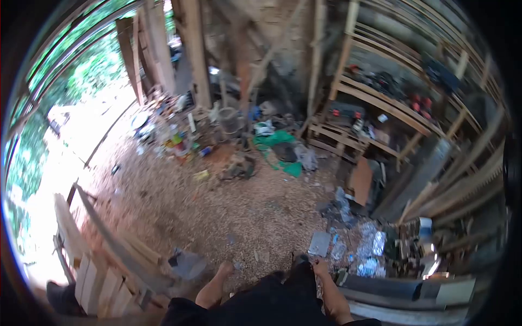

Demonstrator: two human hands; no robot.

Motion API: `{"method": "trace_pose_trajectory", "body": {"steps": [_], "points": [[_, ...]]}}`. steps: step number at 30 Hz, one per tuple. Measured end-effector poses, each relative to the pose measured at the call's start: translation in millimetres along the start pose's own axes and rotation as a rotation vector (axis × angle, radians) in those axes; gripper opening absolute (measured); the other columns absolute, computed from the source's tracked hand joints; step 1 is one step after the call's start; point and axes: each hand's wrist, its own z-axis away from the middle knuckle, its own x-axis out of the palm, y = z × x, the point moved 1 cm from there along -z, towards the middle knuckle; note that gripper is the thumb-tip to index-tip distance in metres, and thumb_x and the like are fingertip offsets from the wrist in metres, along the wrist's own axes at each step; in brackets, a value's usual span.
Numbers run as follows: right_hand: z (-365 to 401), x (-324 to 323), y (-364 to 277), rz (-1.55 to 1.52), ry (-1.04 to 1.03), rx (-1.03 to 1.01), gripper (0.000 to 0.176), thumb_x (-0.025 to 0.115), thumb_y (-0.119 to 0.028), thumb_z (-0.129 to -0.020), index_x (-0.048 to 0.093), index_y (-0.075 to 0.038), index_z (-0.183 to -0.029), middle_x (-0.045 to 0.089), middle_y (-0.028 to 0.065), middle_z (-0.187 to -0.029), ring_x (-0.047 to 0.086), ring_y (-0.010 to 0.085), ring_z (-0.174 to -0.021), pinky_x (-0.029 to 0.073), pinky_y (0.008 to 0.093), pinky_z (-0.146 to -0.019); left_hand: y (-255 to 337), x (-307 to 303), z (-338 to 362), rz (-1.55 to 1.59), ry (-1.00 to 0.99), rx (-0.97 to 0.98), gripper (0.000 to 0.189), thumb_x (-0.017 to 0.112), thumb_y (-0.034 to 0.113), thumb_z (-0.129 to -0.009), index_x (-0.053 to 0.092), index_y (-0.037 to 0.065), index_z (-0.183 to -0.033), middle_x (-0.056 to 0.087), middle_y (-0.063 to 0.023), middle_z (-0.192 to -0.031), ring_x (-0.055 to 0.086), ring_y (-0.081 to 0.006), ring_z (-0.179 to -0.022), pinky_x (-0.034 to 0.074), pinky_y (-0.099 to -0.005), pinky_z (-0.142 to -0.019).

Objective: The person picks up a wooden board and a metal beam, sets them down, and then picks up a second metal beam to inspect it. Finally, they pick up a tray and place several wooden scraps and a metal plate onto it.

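Observation:
My left hand (225, 268) hangs low beside my dark clothing, over the chip-strewn floor (261, 217). It is small and smeared in this view, and nothing shows in it. On the other side, my right hand (319, 266) is at my right leg, its fingers curled in beside a dark shape (301, 261); I cannot tell what it holds. A flat grey sheet (319, 243) lies on the ground just ahead of the right hand. Nearest the left hand is a pale plastic bag (190, 265) on the floor.
Wooden shelves (380, 103) with tools line the right wall, above leaning boards (418, 174). Clear plastic litter (370, 242) lies at the right. A green cloth (283, 149), a bucket (230, 122) and rubbish sit ahead. Planks (103, 282) stand at left by the bright opening.

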Motion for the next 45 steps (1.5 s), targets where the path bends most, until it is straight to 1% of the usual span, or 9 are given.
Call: {"method": "trace_pose_trajectory", "body": {"steps": [5, 6, 8, 11, 14, 20, 28, 34, 45], "points": [[-48.5, 10.2, -35.3, 0.078, -0.361, 0.153, 0.015, 0.054, -0.014, -0.076, 0.06, 0.0, -0.081, 0.063, 0.0099, -0.07, 0.062, 0.0204, -0.061, 0.049, 0.0341, -0.056, -77.8, 70.8, 42.9, 0.04, 0.386, 0.625, 0.019, 0.052, 0.019, -0.078, 0.063, 0.003, -0.083, 0.06, -0.0152, -0.077, 0.058, -0.0226, -0.062, 0.047, -0.0391, -0.063], [-57.5, 16.2, -42.0, 0.098, -0.388, 0.131, 0.015, 0.054, -0.014, -0.076, 0.06, 0.0, -0.081, 0.063, 0.0099, -0.07, 0.062, 0.0204, -0.061, 0.049, 0.0341, -0.056, -77.0, 78.1, 50.4, 0.061, 0.409, 0.597, 0.019, 0.052, 0.019, -0.078, 0.063, 0.003, -0.083, 0.06, -0.0152, -0.077, 0.058, -0.0226, -0.062, 0.047, -0.0391, -0.063], [-77.5, 27.5, -43.3, 0.134, -0.61, 0.276, 0.021, 0.052, -0.017, -0.078, 0.06, 0.001, -0.084, 0.064, 0.01, -0.072, 0.063, 0.0204, -0.061, 0.049, 0.0338, -0.055, -56.4, 80.2, 75.0, 1.276, 0.276, -0.096, 0.021, 0.056, 0.02, -0.075, 0.061, 0.005, -0.088, 0.06, -0.0129, -0.076, 0.058, -0.0219, -0.067, 0.047, -0.0384, -0.063], [-103.3, 47.2, -67.3, 0.333, -0.746, 0.191, 0.024, 0.049, -0.018, -0.079, 0.061, 0.001, -0.087, 0.064, 0.011, -0.074, 0.063, 0.0213, -0.064, 0.049, 0.0333, -0.054, -41.0, 45.1, 104.2, 1.103, 0.274, -0.277, 0.024, 0.059, 0.019, -0.075, 0.058, 0.002, -0.092, 0.06, -0.0104, -0.079, 0.059, -0.0219, -0.069, 0.048, -0.0369, -0.059], [-145.2, 81.4, -88.6, 0.347, -0.821, 0.158, 0.025, 0.048, -0.017, -0.079, 0.061, 0.002, -0.09, 0.064, 0.0117, -0.078, 0.064, 0.0228, -0.066, 0.049, 0.035, -0.053, -105.0, 68.7, 54.1, 0.819, 0.53, 0.47, 0.027, 0.058, 0.018, -0.079, 0.056, -0.003, -0.097, 0.059, -0.0091, -0.082, 0.059, -0.0221, -0.065, 0.049, -0.0348, -0.054], [-269.2, 196.0, -97.3, 0.27, -0.897, -0.025, 0.03, 0.046, -0.011, -0.08, 0.053, 0.005, -0.104, 0.062, 0.0168, -0.085, 0.063, 0.0267, -0.068, 0.051, 0.035, -0.058, -69.4, -50.3, 47.1, 1.45, 0.508, -0.475, 0.03, 0.055, 0.018, -0.08, 0.056, -0.004, -0.1, 0.059, -0.0128, -0.084, 0.06, -0.0225, -0.072, 0.049, -0.0344, -0.057], [-327.3, 232.5, -278.7, 0.015, -0.739, 0.141, 0.021, 0.051, -0.013, -0.074, 0.063, -0.001, -0.087, 0.064, 0.0141, -0.076, 0.062, 0.0225, -0.066, 0.049, 0.0335, -0.057, -71.9, -169.3, -11.3, 0.919, 0.735, -0.333, 0.034, 0.054, 0.024, -0.081, 0.057, -0.002, -0.103, 0.062, -0.0139, -0.094, 0.061, -0.0215, -0.085, 0.047, -0.0329, -0.073], [-344.8, 272.4, -322.5, 0.481, -0.867, -0.281, 0.024, 0.057, -0.019, -0.069, 0.064, -0.003, -0.085, 0.064, 0.015, -0.08, 0.063, 0.024, -0.069, 0.049, 0.0368, -0.063, -102.1, -182.1, -18.7, 1.147, 0.746, -0.384, 0.032, 0.052, 0.019, -0.083, 0.055, -0.004, -0.104, 0.062, -0.0163, -0.095, 0.061, -0.0229, -0.087, 0.047, -0.0333, -0.073], [-388.8, 317.7, -431.8, 0.515, -0.809, -0.226, 0.029, 0.059, -0.017, -0.068, 0.063, -0.002, -0.093, 0.064, 0.0143, -0.088, 0.061, 0.0235, -0.079, 0.048, 0.0354, -0.072, -232.1, -167.9, -37.7, 1.464, 0.423, -0.585, 0.034, 0.055, 0.026, -0.08, 0.058, -0.003, -0.096, 0.062, -0.013, -0.075, 0.059, -0.0224, -0.057, 0.046, -0.0353, -0.05]]}}
